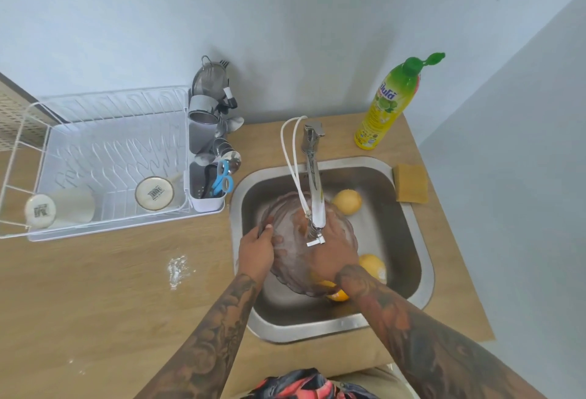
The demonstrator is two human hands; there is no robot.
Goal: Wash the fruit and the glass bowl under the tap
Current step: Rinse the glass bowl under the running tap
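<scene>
Head view: left hand (255,251) fingers are gripping the glass bowl (309,240) rim under the tap (315,195); right hand (333,253) fingers are rubbing inside. 3 fruit (347,201) are waiting in the sink (409,256), seemingly unfinished.

One head-worn wide-angle camera looked steeply down, close over the sink (409,195) and wooden worktop (111,287).

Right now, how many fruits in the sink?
3: one yellow fruit at the back of the sink, one at the right, one orange fruit partly under the glass bowl. The bowl may hide more.
</scene>
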